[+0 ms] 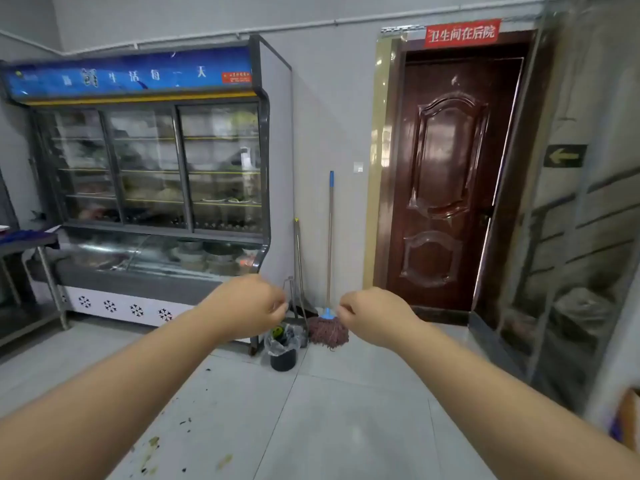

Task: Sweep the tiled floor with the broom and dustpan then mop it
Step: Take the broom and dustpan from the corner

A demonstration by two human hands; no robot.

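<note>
A mop [329, 258] with a blue-tipped metal handle and a reddish string head leans against the grey wall beside the door. Left of it stands a broom handle [298, 261] with a long-handled dustpan [292, 306], partly hidden behind my left hand. My left hand [249, 306] and my right hand [372, 315] reach forward at arm's length, both loosely curled and holding nothing, well short of the tools. Food scraps and dark crumbs [154, 445] litter the grey tiled floor [346, 427] at the lower left.
A small black bin [283, 351] with a clear liner stands in front of the tools. A glass display fridge [156, 188] fills the left wall, with a steel table [34, 258] beside it. A brown door [446, 181] is on the right, then a plastic strip curtain [581, 202].
</note>
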